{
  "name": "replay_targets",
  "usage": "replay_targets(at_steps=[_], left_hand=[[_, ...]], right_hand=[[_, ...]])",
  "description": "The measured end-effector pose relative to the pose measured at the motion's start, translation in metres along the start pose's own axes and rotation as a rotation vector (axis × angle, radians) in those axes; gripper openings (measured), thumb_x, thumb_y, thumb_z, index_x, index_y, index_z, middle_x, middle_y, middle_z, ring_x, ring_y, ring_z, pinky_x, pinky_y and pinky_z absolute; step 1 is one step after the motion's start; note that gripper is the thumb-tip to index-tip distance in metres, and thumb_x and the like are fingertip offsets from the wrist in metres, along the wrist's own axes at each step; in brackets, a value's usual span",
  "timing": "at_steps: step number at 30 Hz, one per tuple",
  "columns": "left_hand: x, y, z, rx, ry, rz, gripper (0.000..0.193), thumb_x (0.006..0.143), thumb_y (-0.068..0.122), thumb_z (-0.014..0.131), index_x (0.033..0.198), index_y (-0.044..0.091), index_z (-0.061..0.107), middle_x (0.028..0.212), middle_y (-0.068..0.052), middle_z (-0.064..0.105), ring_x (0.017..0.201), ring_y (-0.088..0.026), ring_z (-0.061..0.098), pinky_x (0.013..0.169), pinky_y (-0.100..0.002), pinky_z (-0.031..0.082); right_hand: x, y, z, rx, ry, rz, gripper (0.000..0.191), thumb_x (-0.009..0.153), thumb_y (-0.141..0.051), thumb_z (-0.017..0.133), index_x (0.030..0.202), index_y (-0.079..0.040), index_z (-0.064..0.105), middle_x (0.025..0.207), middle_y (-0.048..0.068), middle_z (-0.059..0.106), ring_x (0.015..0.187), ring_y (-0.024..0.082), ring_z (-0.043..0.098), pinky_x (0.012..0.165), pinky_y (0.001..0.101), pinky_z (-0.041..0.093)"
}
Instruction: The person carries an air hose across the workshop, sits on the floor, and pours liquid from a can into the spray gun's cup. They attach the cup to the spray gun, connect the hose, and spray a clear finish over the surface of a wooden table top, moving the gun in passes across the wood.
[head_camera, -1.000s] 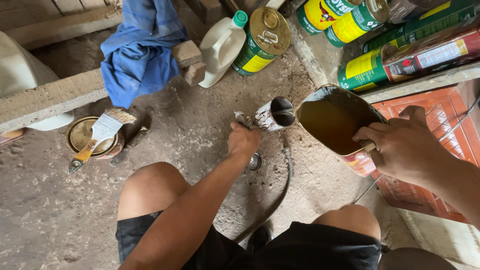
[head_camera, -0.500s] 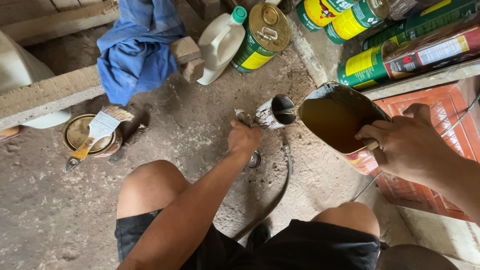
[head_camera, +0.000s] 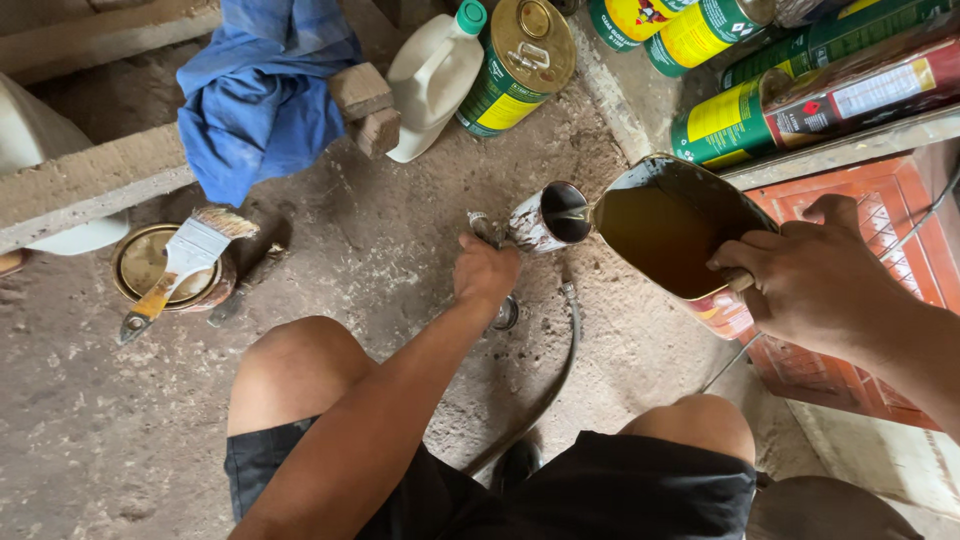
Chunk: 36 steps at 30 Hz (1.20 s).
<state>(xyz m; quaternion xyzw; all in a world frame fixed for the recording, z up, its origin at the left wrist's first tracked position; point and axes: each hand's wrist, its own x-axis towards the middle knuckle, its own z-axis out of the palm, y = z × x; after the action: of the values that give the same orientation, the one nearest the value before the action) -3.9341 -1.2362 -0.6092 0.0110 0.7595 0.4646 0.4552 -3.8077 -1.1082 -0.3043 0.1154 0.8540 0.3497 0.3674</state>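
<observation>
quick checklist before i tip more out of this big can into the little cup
1. Right hand grips the big open can by its rim: ok.
2. Left hand steadies the small cup: ok.
3. Can lip right against the cup mouth: ok.
4. Brown liquid sits near the tilted can's lip: ok.
5. Room left inside the cup: cannot tell, its inside is dark.
6. Hose lies on the floor under the cup, in drip range: not ok.

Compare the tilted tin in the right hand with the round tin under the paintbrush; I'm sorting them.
The tilted tin is open, holds brownish liquid and is held up; the round tin stands closed on the floor, a paintbrush lying across it. Both are metal.
</observation>
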Motion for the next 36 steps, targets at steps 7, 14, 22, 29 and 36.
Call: replay_targets(at_steps=[7, 14, 22, 29, 36], left_hand=[[-0.007, 0.006, -0.008, -0.031, -0.054, -0.007, 0.087, 0.093, 0.03, 0.055, 0.155, -0.013, 0.012, 0.13, -0.039, 0.059, 0.123, -0.047, 0.061, 0.106, -0.045, 0.048], [-0.015, 0.012, -0.015, -0.065, -0.049, -0.049, 0.076, 0.093, 0.033, 0.055, 0.15, -0.008, 0.026, 0.129, -0.037, 0.061, 0.121, -0.047, 0.062, 0.105, -0.047, 0.05], [-0.011, 0.006, -0.011, -0.064, 0.011, 0.018, 0.076, 0.094, 0.035, 0.057, 0.147, -0.011, 0.029, 0.125, -0.037, 0.063, 0.118, -0.049, 0.063, 0.104, -0.048, 0.049], [-0.019, 0.011, -0.017, -0.079, 0.005, -0.031, 0.079, 0.092, 0.035, 0.058, 0.15, -0.008, 0.026, 0.126, -0.033, 0.063, 0.119, -0.045, 0.064, 0.102, -0.046, 0.051], [-0.013, 0.008, -0.017, -0.005, -0.023, -0.056, 0.082, 0.092, 0.036, 0.058, 0.153, -0.008, 0.025, 0.133, -0.032, 0.061, 0.126, -0.044, 0.06, 0.107, -0.045, 0.048]], right_hand=[[0.0, -0.001, -0.007, -0.031, -0.03, 0.007, 0.037, 0.093, -0.035, 0.062, 0.13, -0.038, 0.064, 0.101, -0.019, 0.072, 0.091, 0.007, 0.069, 0.116, 0.0444, 0.023], [0.003, 0.001, -0.003, 0.008, 0.007, 0.012, 0.039, 0.091, -0.036, 0.063, 0.13, -0.036, 0.064, 0.099, -0.017, 0.072, 0.095, 0.009, 0.069, 0.114, 0.044, 0.024], [0.005, 0.0, -0.005, -0.056, 0.008, -0.011, 0.036, 0.092, -0.035, 0.061, 0.128, -0.035, 0.064, 0.099, -0.015, 0.071, 0.091, 0.011, 0.07, 0.116, 0.0459, 0.025], [0.006, -0.003, -0.005, -0.078, 0.007, -0.017, 0.035, 0.091, -0.035, 0.062, 0.126, -0.035, 0.064, 0.099, -0.016, 0.071, 0.092, 0.012, 0.07, 0.116, 0.0468, 0.027], [0.006, -0.006, -0.009, -0.05, -0.023, -0.032, 0.036, 0.092, -0.036, 0.06, 0.128, -0.033, 0.063, 0.1, -0.014, 0.071, 0.092, 0.011, 0.07, 0.111, 0.0474, 0.028]])
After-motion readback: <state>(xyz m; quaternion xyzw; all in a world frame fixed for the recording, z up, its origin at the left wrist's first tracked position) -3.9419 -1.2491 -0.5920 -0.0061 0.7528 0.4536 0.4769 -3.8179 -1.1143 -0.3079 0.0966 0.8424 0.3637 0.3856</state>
